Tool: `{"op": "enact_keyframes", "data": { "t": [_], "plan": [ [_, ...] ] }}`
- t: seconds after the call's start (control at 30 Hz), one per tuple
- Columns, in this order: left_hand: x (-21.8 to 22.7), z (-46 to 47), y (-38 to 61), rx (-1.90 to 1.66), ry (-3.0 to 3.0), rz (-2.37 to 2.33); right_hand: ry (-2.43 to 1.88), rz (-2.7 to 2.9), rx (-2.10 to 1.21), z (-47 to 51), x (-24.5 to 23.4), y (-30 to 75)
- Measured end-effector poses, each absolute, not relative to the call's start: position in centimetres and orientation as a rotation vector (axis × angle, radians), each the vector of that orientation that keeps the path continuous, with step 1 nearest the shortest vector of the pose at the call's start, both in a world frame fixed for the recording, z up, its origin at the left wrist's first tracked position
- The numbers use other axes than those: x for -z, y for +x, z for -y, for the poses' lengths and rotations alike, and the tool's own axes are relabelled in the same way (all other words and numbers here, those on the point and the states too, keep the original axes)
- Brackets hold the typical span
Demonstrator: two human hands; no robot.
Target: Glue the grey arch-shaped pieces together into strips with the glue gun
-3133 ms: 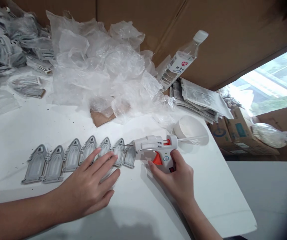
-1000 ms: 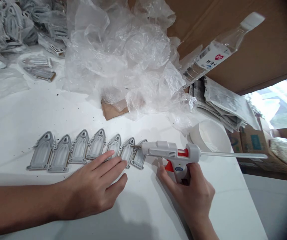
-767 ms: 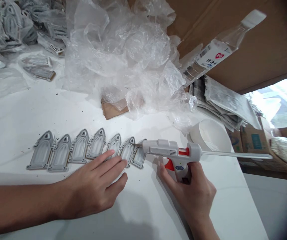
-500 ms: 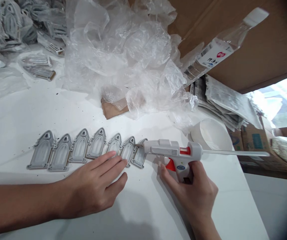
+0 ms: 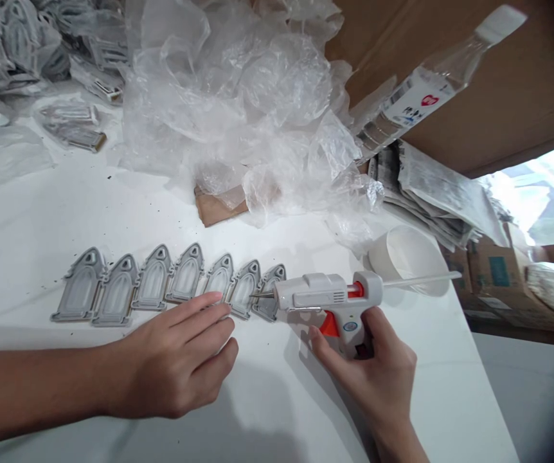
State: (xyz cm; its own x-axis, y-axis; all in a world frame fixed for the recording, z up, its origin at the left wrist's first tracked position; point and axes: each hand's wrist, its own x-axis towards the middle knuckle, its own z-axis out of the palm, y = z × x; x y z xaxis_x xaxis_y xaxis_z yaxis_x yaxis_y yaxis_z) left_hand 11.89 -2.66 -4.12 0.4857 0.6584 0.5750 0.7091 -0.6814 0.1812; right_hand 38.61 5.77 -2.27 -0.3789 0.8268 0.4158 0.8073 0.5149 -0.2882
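My right hand [image 5: 378, 373] grips a white hot glue gun [image 5: 325, 292] by its handle, with a finger by the red trigger. A long glue stick [image 5: 421, 278] juts from its back. The metal nozzle is over the right end of a row of grey arched, window-like pieces [image 5: 151, 283], close to the second piece from the right [image 5: 245, 289]. The gun's front partly covers the last piece [image 5: 271, 289]. My left hand [image 5: 185, 354] is stretched out, fingers extended, fingertips by the lower edges of the pieces in the middle of the row.
Crumpled clear plastic bags [image 5: 238, 90] pile up at the back, with a piece of brown cardboard [image 5: 216, 206] below. More bagged grey pieces [image 5: 31, 45] lie at back left. A plastic bottle [image 5: 416, 96], newspapers [image 5: 436, 186] and a white tub [image 5: 407, 257] stand on the right.
The glue gun's nozzle has moved slightly down and left, and the glue stick behind it now tilts upward. My left hand has drawn back a little to the left.
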Motion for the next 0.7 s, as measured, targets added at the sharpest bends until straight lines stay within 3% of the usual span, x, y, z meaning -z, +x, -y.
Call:
{"op": "enact_keyframes", "data": {
  "t": [0.7],
  "plan": [
    [4.20, 2.51, 11.89, 0.928, -2.648, 1.226, -1.369, 2.321, -0.078, -5.50, 2.35, 38.71]
  ]
}}
